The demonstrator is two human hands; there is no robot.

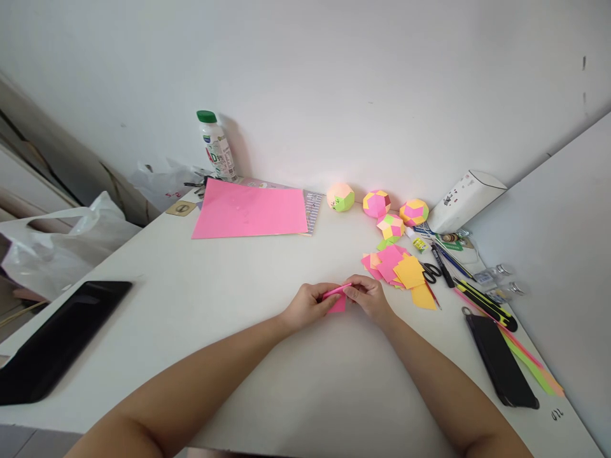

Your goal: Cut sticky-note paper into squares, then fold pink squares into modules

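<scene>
Both my hands meet over the front middle of the white table, pinching one small piece of pink paper (pixel 338 304). My left hand (pixel 308 306) grips its left side, and my right hand (pixel 368 298) has its right end between thumb and finger. The upper edge of the paper looks folded over, while a flat part hangs below. Just beyond my right hand lies a loose pile of pink, orange and peach paper pieces (pixel 392 263). Behind that pile sit several paper balls made of coloured facets, among them a pink-and-yellow ball (pixel 376 203) and a green-and-peach ball (pixel 340 197).
A large pink sheet (pixel 251 210) lies at the back, beside a green-capped bottle (pixel 217 146). To the right are black scissors (pixel 431 272), a yellow-black cutter (pixel 487 304), a black phone (pixel 501 359) and a white box (pixel 465 200). A black tablet (pixel 67 340) rests at left.
</scene>
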